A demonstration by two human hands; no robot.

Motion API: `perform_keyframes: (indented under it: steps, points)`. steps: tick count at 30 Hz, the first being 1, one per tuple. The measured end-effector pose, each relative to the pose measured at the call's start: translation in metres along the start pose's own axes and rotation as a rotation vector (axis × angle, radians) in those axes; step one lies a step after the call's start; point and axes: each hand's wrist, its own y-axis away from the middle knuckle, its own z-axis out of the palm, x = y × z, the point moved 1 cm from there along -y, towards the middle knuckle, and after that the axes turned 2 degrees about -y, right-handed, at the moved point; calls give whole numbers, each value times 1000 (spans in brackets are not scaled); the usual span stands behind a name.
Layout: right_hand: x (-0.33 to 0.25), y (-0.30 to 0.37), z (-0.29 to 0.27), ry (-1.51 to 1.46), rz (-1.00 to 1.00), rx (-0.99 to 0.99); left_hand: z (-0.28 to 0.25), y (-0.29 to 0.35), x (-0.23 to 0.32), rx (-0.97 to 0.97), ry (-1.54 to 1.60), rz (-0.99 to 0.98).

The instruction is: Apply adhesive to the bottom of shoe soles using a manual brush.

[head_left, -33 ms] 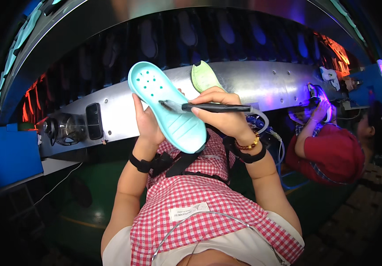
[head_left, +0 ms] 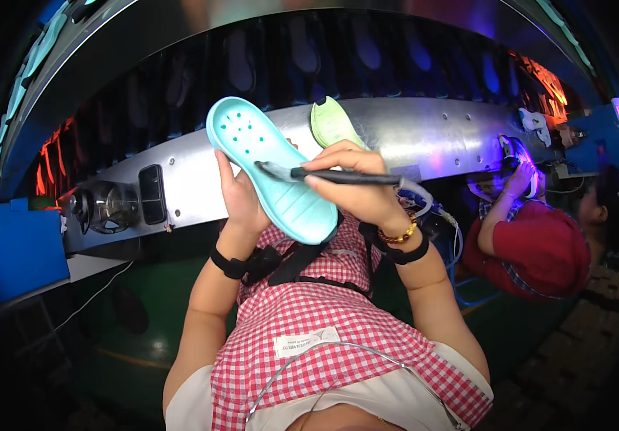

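We note a smooth sole [head_left: 284,200] at centre, glossy metal bench [head_left: 460,140] at mid-right, cloth apron [head_left: 324,309] below; dim upper soles [head_left: 304,47] appear matt.

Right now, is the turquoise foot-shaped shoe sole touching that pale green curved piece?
Apart. The head view shows a strip of the silver metal table between the turquoise shoe sole and the pale green curved piece.

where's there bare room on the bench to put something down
Widest patch: the metal bench between the light-green piece and the co-worker's hand. A smaller one lies between the black rectangular object and the left hand. It's crowded at the left end, around the clear pot, and mid-bench, behind the light-blue sole and brush.
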Motion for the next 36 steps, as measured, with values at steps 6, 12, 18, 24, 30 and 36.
perform_keyframes:
  steps: [6, 12, 18, 24, 30, 36]
  points:
    - [-30, 26, -1, 288, -211, -324, -11, -1, 23, 57, -38, 187]
    - [-29, -5, 4, 31, -38, -115, 8, 3, 9, -74, 22, 218]
    - [-35, 10, -4, -285, 68, -121, 2, 1, 27, -227, 90, 296]
    - [-36, 14, -11, -101, -52, -496, 8, 5, 38, -189, 114, 286]
    - [-15, 16, -8, -302, 176, -303, 9, 3, 45, -308, 64, 285]
    - [12, 15, -4, -639, 146, -204, 32, 6, 51, -250, -84, 290]
